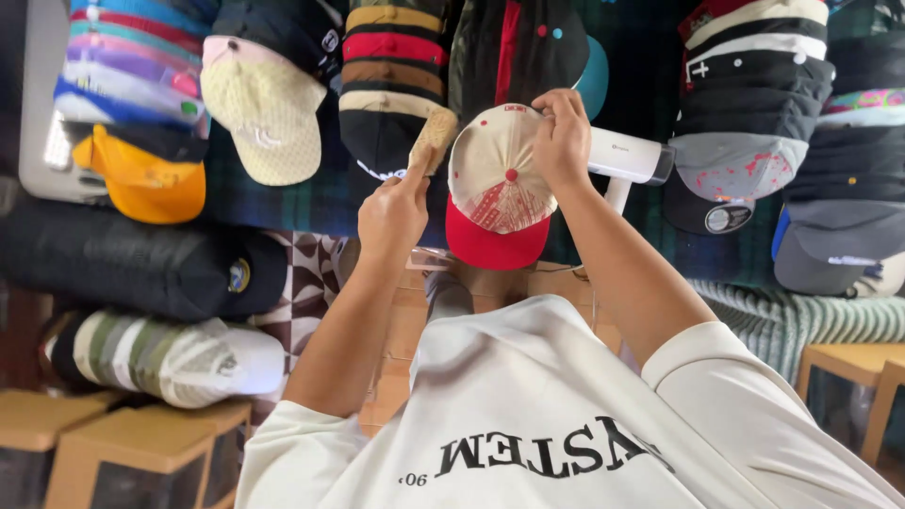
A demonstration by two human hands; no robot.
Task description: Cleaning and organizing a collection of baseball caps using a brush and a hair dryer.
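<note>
My right hand [562,141] grips the upper edge of a cream cap with a red brim [495,184], which hangs in front of a dark plaid cloth [320,203]. My left hand [391,215] is left of that cap, its fingers curled and one finger stretched up to the tan brim [434,139] of a black cap in a striped stack [391,75]. Nothing shows inside the left hand. My white printed shirt [556,415] fills the bottom of the view.
Stacks of caps hang all around: a colourful stack with an orange cap [141,174], a cream mesh cap [264,108], black and grey stacks [749,113] on the right. A white handheld device [629,155] sits behind my right wrist. Wooden stools [141,443] stand lower left and at the right edge [853,363].
</note>
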